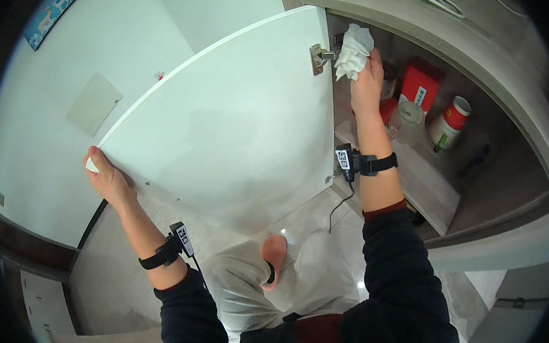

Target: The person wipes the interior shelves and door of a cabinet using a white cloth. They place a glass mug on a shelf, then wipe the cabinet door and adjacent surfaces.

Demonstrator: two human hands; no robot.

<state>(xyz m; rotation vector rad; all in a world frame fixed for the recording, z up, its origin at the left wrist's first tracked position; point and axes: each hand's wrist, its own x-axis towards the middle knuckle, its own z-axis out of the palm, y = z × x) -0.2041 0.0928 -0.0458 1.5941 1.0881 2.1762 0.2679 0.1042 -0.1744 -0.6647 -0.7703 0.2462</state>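
My left hand (111, 180) grips the outer edge of a white cabinet door (230, 117), which stands swung out to the left. In my right hand (369, 85) is a crumpled white cloth or tissue (356, 51). That hand reaches into the upper left of the cabinet opening, close to a metal hinge (317, 59) on the door's inner face. Past my right wrist, a clear glass jar (407, 120), a red box (421, 86) and a red-and-white canister (451, 120) stand on the cabinet shelf (424, 185).
White cables (431, 1) lie on the wooden cabinet top (388, 6). A lower hinge (332, 177) sits near my right forearm. A framed picture (55, 9) hangs on the wall at left. Below are the tiled floor (123, 256) and my pink slipper (274, 256).
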